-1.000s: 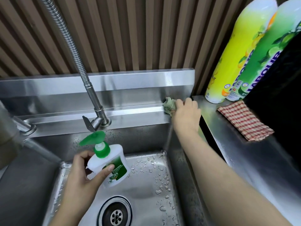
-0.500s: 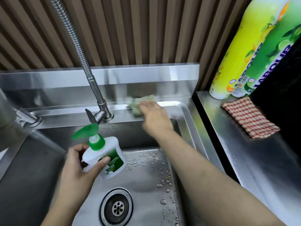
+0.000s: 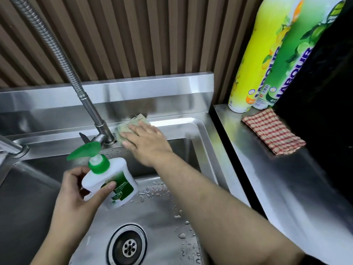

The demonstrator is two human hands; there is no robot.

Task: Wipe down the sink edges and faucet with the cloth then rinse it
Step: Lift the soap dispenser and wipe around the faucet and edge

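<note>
A slatted brown wall stands behind the steel sink (image 3: 200, 129), on whose back edge the cloth (image 3: 138, 120) is pressed, just beside the base of the faucet (image 3: 101, 131). The lever there could be knocked if the cloth is pushed further, and water would be started. The tilted soap bottle (image 3: 114, 184) might be dropped into the basin. The cloth is held flat under the straight fingers of the right hand (image 3: 149, 144), not clenched. The bottle is gripped by the left hand (image 3: 76, 197), fingers curled round it.

Right hand (image 3: 147, 144) flat, left hand (image 3: 76, 197) curled
</note>
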